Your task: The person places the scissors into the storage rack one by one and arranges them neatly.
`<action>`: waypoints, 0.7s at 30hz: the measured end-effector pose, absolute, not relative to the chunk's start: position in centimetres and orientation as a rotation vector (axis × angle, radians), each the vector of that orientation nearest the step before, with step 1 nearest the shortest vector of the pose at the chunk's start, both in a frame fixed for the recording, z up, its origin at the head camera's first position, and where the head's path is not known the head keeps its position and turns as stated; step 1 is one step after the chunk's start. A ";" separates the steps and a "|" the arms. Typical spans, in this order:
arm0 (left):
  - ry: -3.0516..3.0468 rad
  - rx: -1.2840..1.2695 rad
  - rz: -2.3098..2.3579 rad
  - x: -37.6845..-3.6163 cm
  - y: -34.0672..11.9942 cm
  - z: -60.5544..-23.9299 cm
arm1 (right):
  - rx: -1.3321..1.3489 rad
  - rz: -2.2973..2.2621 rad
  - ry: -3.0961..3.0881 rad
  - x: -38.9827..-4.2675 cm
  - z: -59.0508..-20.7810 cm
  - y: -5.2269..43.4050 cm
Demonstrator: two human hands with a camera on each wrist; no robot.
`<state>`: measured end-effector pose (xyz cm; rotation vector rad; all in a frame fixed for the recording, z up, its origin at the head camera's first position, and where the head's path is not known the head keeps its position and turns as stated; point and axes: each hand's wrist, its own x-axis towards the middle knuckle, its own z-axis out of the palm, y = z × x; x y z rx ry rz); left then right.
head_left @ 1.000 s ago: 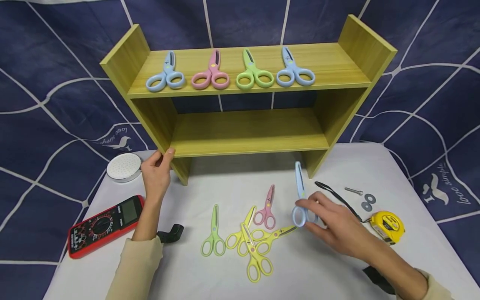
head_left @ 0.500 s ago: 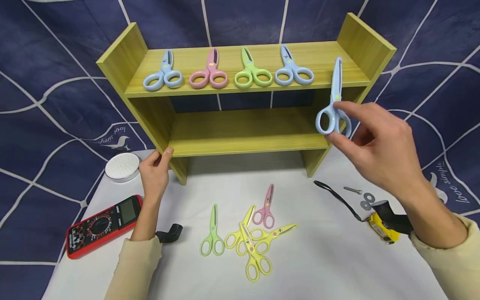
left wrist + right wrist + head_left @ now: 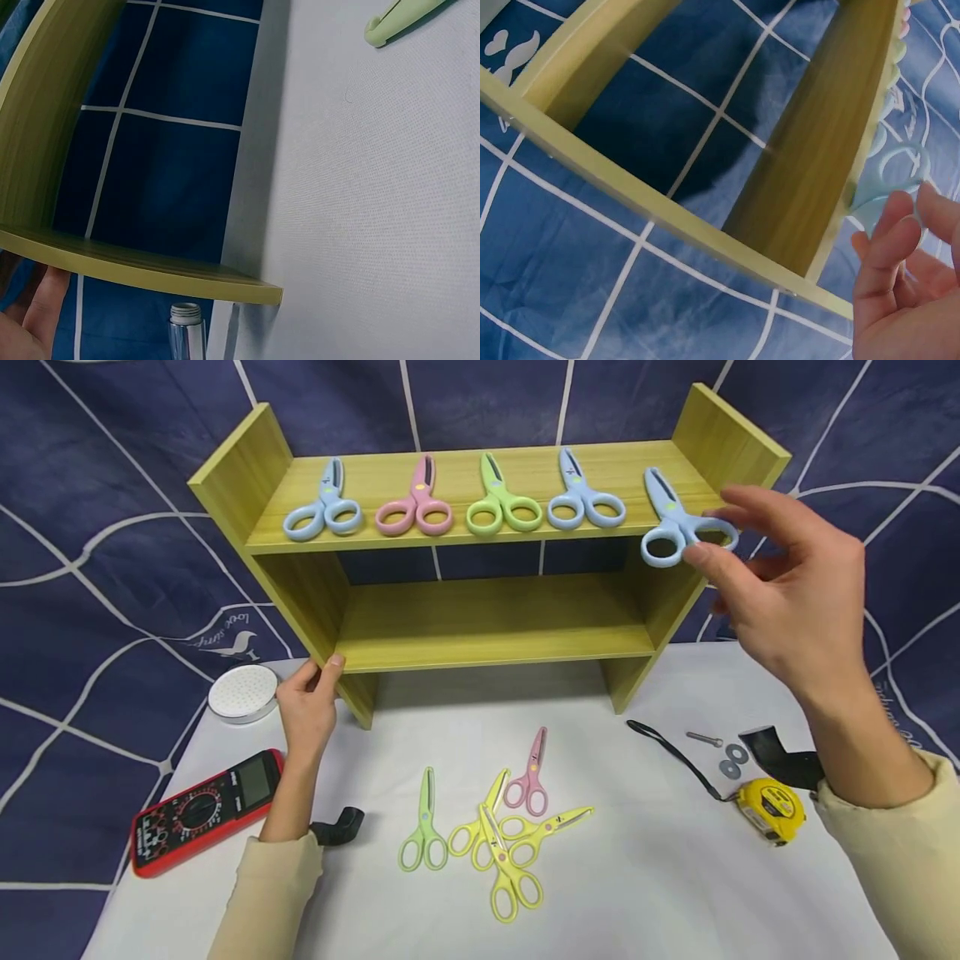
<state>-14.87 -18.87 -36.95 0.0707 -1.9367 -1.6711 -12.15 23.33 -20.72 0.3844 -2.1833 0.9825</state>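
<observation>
My right hand [image 3: 798, 577] pinches a pair of blue scissors [image 3: 670, 518] by the handle loops, at the right end of the upper shelf; whether the blades touch the board I cannot tell. Along that shelf lie blue scissors [image 3: 324, 503], pink scissors [image 3: 415, 500], green scissors [image 3: 496, 498] and another blue pair [image 3: 581, 493], blades toward the back. My left hand [image 3: 309, 706] grips the left side panel of the wooden shelf unit [image 3: 491, 618] near its lower board. On the table lie green scissors [image 3: 425, 827], pink scissors [image 3: 533, 777] and several yellow scissors [image 3: 504, 860] in an overlapping group.
At the left are a shower head [image 3: 243, 692] and a red multimeter [image 3: 206, 810]. A yellow tape measure [image 3: 771, 810] with a black strap [image 3: 675, 757], a bolt [image 3: 703, 738] and washers [image 3: 730, 769] lie on the right. Dark patterned cloth hangs behind the shelf.
My right hand has lifted the blue scissors from above the table to the upper shelf's right end, and their blades now tilt toward the back. My left hand stays on the side panel.
</observation>
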 end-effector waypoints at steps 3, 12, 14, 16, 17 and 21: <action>-1.931 0.059 -1.671 -14.9 -18.9 -36.9 | 0.327 1.073 -2.206 -13.1 -20.1 23.0; -1.923 0.048 -1.678 -15.0 -19.0 -37.2 | 0.204 1.039 -2.371 -15.4 -19.3 22.9; -1.923 0.038 -1.679 -15.1 -19.0 -37.2 | 0.192 1.019 -2.398 -15.5 -19.3 23.0; -1.922 0.032 -1.680 -15.1 -19.0 -37.2 | 0.196 0.976 -2.390 -15.4 -19.5 22.9; -1.921 0.033 -1.685 -15.1 -19.1 -37.2 | 0.208 0.945 -2.370 -15.3 -19.7 22.8; -1.915 0.036 -1.699 -15.3 -19.4 -37.6 | 0.244 0.814 -2.220 -14.2 -21.0 22.0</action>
